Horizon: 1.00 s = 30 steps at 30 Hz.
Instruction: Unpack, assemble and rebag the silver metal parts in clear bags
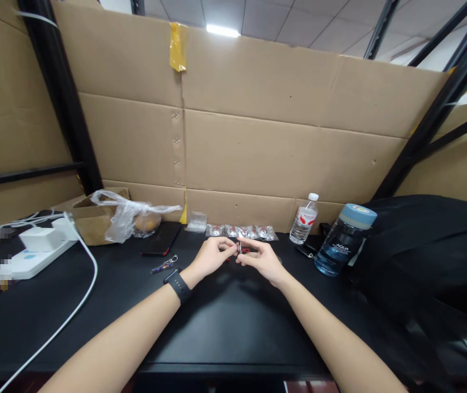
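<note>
Both hands meet above the middle of the black table, fingertips almost touching. My left hand, with a dark watch on its wrist, is closed in a pinch. My right hand is also closed, thumb and fingers around a small, thin piece with a shiny edge. Both hands seem to grip this piece; its kind is too small to make out. Something red shows beside the right fingers. Just behind the hands lies a row of clear packets with round silvery things inside. A key ring charm lies left of my left hand.
A black tablet-like slab, a clear plastic box and a bagged bundle stand left. A power strip with a white cable lies farther left. At right are a water bottle, a blue-lidded bottle and black cloth.
</note>
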Motion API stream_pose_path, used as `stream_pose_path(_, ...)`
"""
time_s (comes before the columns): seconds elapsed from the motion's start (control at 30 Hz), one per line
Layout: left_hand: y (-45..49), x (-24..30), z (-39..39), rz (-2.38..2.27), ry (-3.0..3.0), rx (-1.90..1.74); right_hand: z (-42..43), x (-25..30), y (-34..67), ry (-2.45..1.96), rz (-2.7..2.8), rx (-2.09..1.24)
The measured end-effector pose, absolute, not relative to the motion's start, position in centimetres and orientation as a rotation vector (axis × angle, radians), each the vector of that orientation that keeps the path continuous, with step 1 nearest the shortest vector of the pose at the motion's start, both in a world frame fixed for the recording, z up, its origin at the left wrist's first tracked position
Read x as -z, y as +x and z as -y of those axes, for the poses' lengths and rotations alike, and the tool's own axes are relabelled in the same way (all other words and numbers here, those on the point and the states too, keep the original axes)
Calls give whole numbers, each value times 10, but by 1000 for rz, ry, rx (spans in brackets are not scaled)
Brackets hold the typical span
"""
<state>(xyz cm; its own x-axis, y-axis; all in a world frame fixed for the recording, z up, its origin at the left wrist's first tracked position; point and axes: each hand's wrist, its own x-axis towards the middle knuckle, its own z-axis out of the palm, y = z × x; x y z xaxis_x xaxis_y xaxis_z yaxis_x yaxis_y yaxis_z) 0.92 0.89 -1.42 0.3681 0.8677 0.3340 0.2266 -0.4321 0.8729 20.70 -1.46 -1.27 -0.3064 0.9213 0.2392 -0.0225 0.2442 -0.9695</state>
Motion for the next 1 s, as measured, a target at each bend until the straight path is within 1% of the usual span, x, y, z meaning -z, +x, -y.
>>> stream_pose_path(0.07, 5, 11, -10, -949, 2005, -1022, 12, 13, 211, -900, 1591, -1182)
stream_pose_path(0.13, -4, 9, -14, -1058, 2210, -994, 9, 11, 216, -963, 1616, -1112)
stream_pose_path(0.27, -39, 12, -31, -1555, 2535, -1112, 1, 8, 231, -1079, 1649, -921)
stream_pose_path(0.4, -75, 22, -51, -1893, 2597, -1076, -6, 10, 242, -1098, 1670, -858)
stream_pose_path(0.63, -90, 31, -67, -2145, 2539, -1030, -7, 11, 241, -1060, 1712, -916)
stream_pose_path(0.8, -89, 33, -69, -2150, 2568, -1022, -5, 9, 240, -1067, 1735, -917)
stream_pose_path(1.0, -87, 28, -69, -2279, 2450, -1102, -9, 11, 244, -1059, 1731, -879)
